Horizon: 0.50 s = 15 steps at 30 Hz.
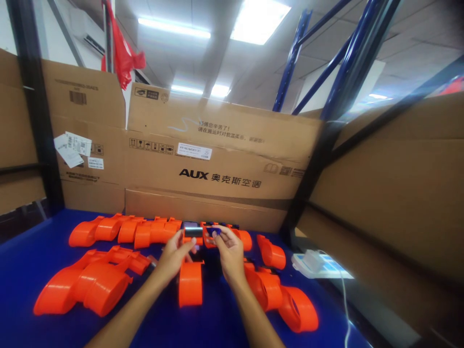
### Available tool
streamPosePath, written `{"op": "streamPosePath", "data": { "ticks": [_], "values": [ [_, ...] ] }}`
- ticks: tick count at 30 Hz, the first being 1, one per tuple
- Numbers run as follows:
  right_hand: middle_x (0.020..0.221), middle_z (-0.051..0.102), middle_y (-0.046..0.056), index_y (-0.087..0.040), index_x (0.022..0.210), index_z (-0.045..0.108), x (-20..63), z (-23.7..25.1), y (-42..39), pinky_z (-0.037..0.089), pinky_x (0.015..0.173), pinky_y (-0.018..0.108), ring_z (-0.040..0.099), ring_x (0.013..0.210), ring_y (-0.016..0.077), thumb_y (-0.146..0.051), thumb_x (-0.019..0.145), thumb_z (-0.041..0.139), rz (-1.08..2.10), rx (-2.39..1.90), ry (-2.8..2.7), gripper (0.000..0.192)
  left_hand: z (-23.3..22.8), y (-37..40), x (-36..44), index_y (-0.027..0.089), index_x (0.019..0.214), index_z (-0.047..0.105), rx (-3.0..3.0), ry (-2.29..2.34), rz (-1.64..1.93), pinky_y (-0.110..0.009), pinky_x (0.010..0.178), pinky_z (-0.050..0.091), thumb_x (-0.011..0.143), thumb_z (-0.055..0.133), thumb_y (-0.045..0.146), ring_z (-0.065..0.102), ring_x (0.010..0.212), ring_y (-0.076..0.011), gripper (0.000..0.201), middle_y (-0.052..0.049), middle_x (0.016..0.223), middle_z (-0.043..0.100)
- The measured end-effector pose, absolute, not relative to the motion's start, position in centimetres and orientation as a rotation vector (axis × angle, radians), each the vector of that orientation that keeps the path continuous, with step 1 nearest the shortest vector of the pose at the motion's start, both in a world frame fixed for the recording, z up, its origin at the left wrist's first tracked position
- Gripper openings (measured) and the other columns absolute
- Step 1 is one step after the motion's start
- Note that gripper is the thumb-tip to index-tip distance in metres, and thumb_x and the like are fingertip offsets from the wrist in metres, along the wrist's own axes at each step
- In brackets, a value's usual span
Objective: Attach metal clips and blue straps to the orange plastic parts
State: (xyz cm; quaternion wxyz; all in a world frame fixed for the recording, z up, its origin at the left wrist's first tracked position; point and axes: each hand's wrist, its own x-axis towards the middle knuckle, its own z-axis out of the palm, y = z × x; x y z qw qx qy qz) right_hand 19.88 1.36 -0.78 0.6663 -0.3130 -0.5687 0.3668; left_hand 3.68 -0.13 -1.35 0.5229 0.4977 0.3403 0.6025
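My left hand (177, 253) is closed around the side of an orange plastic tape dispenser (190, 282). At its upper end are a dark part and a pale toothed strip (193, 228), near my left fingers. My right hand (229, 251) pinches a small dark blue piece (213, 231) between thumb and fingers, just to the right of the toothed strip. I cannot tell whether the blue piece touches the dispenser. The dispenser's round lower body hangs between my forearms, over the blue surface.
More orange dispensers stand in a row (145, 234) at the back, in a pile (87, 280) at the left and in a group (270, 290) at the right. A white power strip (322, 266) with a cable lies right. Cardboard panels (217, 159) wall the blue table (21, 263).
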Motion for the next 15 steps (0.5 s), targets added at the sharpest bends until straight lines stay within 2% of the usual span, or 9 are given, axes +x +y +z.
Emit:
{"op": "streamPosePath", "data": {
  "ticks": [3, 6, 10, 15],
  "values": [
    [0.102, 0.073, 0.008, -0.022, 0.104, 0.073, 19.8, -1.0, 1.4, 0.057, 0.088, 0.044, 0.068, 0.098, 0.0255, -0.041, 0.082, 0.072, 0.752, -0.719, -1.322, 0.029, -1.5, 0.1, 3.5, 0.016, 0.098, 0.067, 1.185, 0.815, 1.445, -0.022, 0.051, 0.045, 0.073, 0.077, 0.045, 0.056, 0.052, -0.0119, 0.04, -0.002, 0.069, 0.065],
    [0.106, 0.071, 0.009, -0.024, 0.101, 0.077, 19.9, -1.1, 1.7, 0.053, 0.092, 0.043, 0.065, 0.102, 0.0253, -0.041, 0.082, 0.073, 0.671, -0.74, -1.381, 0.026, -1.6, 0.2, 3.4, 0.016, 0.1, 0.067, 1.187, 0.824, 1.463, -0.022, 0.051, 0.046, 0.073, 0.076, 0.045, 0.057, 0.051, -0.012, 0.041, -0.001, 0.068, 0.065],
    [0.101, 0.07, 0.007, -0.024, 0.108, 0.076, 19.6, -1.4, 1.7, 0.055, 0.086, 0.04, 0.066, 0.094, 0.0228, -0.039, 0.084, 0.07, 0.712, -0.714, -1.446, 0.029, -1.7, 0.2, 3.4, 0.016, 0.104, 0.066, 1.224, 0.826, 1.464, -0.023, 0.052, 0.047, 0.075, 0.075, 0.046, 0.057, 0.052, -0.0125, 0.043, -0.002, 0.07, 0.065],
    [0.097, 0.07, 0.008, -0.022, 0.109, 0.07, 18.9, -2.1, 1.6, 0.058, 0.081, 0.038, 0.068, 0.087, 0.022, -0.039, 0.082, 0.071, 0.729, -0.707, -1.435, 0.032, -1.8, 0.4, 3.4, 0.016, 0.1, 0.066, 1.21, 0.82, 1.477, -0.022, 0.051, 0.046, 0.075, 0.075, 0.045, 0.057, 0.052, -0.0127, 0.039, -0.002, 0.071, 0.066]
  ]
}}
